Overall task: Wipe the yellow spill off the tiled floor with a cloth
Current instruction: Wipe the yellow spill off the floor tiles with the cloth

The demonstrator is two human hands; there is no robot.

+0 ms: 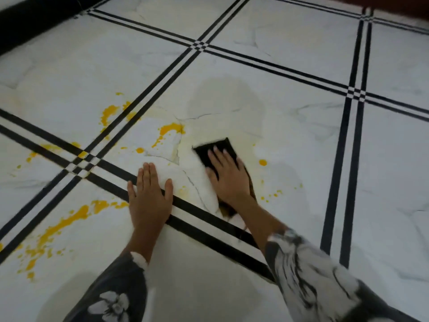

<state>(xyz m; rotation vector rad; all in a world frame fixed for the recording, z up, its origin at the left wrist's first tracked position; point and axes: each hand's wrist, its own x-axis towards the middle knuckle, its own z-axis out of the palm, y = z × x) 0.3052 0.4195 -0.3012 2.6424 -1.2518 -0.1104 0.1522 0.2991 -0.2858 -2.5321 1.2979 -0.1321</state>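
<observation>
Yellow spill (170, 130) lies in splashes over the white tiled floor (290, 73), with a long streak (65, 225) at the lower left and small drops (262, 162) to the right. My right hand (228, 176) presses flat on a dark cloth (214, 148) in the middle of the floor, fingers straight. A pale wet smear (222, 101) spreads beyond the cloth. My left hand (149, 194) rests flat on the floor to the cloth's left, over a black tile stripe (111, 169).
Black double stripes (352, 126) cross the floor in a grid. A dark skirting (27, 22) runs along the top left edge. Both patterned grey and white sleeves (313, 270) reach in from the bottom.
</observation>
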